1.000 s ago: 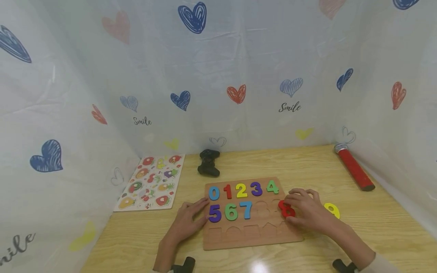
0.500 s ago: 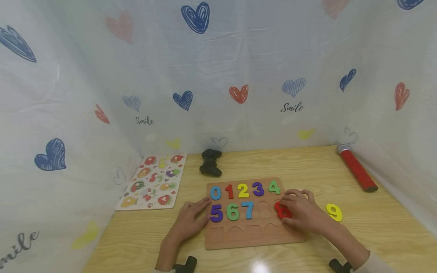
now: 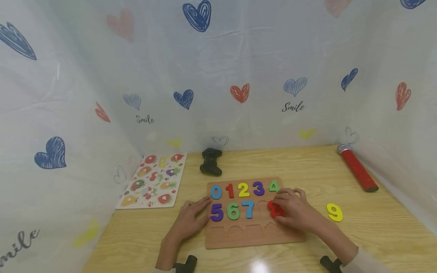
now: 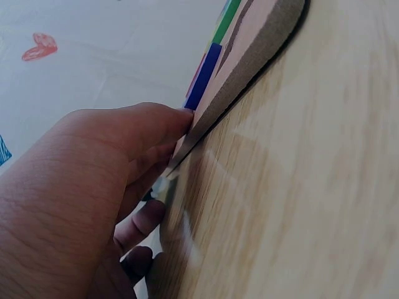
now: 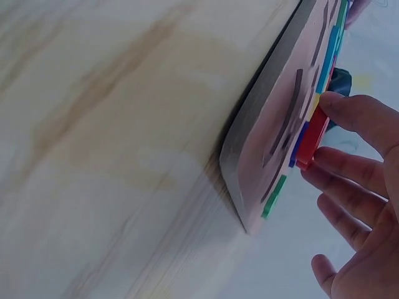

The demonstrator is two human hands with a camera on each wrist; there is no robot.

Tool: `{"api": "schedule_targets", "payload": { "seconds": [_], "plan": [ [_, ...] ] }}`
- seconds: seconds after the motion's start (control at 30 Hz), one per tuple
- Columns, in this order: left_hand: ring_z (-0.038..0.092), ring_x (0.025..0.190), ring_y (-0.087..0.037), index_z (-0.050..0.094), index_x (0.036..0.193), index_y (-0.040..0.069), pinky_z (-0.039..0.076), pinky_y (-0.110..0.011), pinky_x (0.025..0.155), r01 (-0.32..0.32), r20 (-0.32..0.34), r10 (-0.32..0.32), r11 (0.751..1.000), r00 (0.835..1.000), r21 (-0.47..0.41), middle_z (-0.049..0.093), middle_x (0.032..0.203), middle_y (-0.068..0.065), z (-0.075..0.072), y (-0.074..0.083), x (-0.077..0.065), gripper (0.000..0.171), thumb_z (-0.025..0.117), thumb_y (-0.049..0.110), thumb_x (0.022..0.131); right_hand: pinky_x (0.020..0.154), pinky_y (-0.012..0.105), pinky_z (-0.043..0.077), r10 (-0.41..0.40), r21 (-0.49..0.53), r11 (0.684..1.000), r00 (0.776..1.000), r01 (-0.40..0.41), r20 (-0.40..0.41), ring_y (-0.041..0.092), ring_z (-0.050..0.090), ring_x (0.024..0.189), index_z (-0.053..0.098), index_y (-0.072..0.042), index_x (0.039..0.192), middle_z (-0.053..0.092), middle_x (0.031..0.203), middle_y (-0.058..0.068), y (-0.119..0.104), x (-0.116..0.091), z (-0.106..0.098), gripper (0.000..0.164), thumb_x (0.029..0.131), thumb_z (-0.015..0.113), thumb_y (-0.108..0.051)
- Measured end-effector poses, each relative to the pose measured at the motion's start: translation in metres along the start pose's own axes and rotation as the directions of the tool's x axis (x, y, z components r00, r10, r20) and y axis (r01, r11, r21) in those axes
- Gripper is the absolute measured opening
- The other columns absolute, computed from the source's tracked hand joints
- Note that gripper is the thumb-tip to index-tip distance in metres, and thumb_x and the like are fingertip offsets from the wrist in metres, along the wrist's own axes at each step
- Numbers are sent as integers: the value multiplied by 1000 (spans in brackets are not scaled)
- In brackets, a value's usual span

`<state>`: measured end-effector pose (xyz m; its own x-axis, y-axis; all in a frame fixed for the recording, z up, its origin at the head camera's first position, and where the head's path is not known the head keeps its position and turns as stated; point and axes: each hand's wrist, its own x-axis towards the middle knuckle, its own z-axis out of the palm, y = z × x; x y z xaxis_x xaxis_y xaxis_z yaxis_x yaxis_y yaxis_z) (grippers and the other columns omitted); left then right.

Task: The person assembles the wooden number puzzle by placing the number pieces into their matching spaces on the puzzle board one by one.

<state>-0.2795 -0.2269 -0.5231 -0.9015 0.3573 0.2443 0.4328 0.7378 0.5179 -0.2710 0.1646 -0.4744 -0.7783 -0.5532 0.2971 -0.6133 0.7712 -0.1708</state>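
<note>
In the head view, a wooden number puzzle board [image 3: 239,239] lies on the table, with colored numbers 0 to 7 seated in its upper rows. My right hand [image 3: 294,209] pinches a red number 8 [image 3: 275,209] over the right part of the board. The right wrist view shows the red 8 [image 5: 311,138] between thumb and fingers, tilted edge-on. My left hand [image 3: 189,221] touches the board's left edge with thumb and index finger, beside the purple 5 [image 3: 216,212]. In the left wrist view, the thumb [image 4: 159,121] meets the board's edge [image 4: 249,62].
A yellow number 9 [image 3: 334,212] lies on the table right of the board. Behind stands a black game controller [image 3: 210,162]. A fruit puzzle board [image 3: 153,182] lies at the left, and a red microphone-like object [image 3: 358,170] at the right. Heart-patterned curtains [image 3: 218,64] surround the table.
My right hand has carried the red 8 leftward over the board, uncovering the yellow 9 behind it. My left hand has stayed at the board's left edge.
</note>
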Motion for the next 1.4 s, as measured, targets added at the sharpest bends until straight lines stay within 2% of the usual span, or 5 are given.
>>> {"api": "schedule_targets", "payload": {
  "seconds": [0.2,0.53,0.83,1.1,1.4],
  "plan": [
    [44,101,-14,57,144,18,40,-40,85,-7,13,7,1000,1000,15,49,151,4,0,-1,1,54,65,40,95,95,58,25,-12,10,1000,1000,12,-13,29,51,119,74,-8,105,68,111,2,-3,5,8,37,76,86,-29],
    [43,102,-13,56,144,22,39,-40,86,28,38,-28,1000,999,0,48,151,8,0,0,1,54,65,40,95,95,61,24,-30,13,999,1000,30,4,34,51,121,75,-8,105,69,112,4,-6,11,18,37,78,84,-31],
    [43,102,-14,57,144,19,39,-41,86,23,23,-23,1000,999,-14,49,151,6,-1,0,2,54,66,39,95,93,59,26,-33,19,999,999,33,0,33,52,121,75,-9,106,69,113,4,-7,18,20,36,80,84,-33],
    [43,101,-13,57,144,20,38,-41,85,36,27,-35,999,999,-9,49,151,7,-2,2,2,53,66,39,95,92,59,28,-8,12,1000,1000,8,-9,29,54,115,75,-13,100,69,107,0,-9,22,22,36,77,86,-38],
    [44,102,-15,58,143,17,39,-42,86,22,18,-22,1000,1000,-11,50,150,5,-3,3,0,53,66,37,95,96,59,26,8,-2,1000,999,-8,41,29,51,122,72,-15,110,67,114,-3,-4,13,13,37,83,81,-38]
  ]
}}
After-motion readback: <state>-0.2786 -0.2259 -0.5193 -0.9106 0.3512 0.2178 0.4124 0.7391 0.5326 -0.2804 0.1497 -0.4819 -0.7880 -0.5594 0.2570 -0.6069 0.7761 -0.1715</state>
